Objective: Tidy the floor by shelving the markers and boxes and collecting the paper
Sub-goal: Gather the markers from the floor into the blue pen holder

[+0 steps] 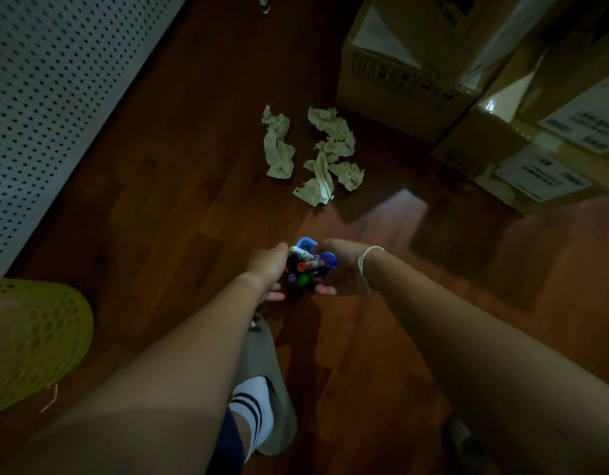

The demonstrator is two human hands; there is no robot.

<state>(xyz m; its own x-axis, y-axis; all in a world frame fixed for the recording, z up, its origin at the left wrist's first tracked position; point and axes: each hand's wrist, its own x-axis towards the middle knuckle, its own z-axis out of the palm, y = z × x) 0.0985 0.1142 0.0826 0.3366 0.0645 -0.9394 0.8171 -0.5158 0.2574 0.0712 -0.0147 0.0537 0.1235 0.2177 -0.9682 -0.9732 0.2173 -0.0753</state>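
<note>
Both forearms reach down; the left hand (267, 265) and right hand (342, 269) curl around a bundle of markers (304, 267) above the floor (179, 200).

The dark reddish wooden floor (165, 186) carries crumpled pieces of pale paper (316, 156), scattered in 2 loose groups close together near its middle. Just beyond them, to the right, stacked cardboard boxes (409, 80) stand on the boards, some with white printed labels. A white perforated panel (52, 84) meets the floor along the left edge. At the lower left sits a yellow-green mesh basket (32, 341). A grey slipper (265, 378) with a white striped sock in it rests flat on the planks.
</note>
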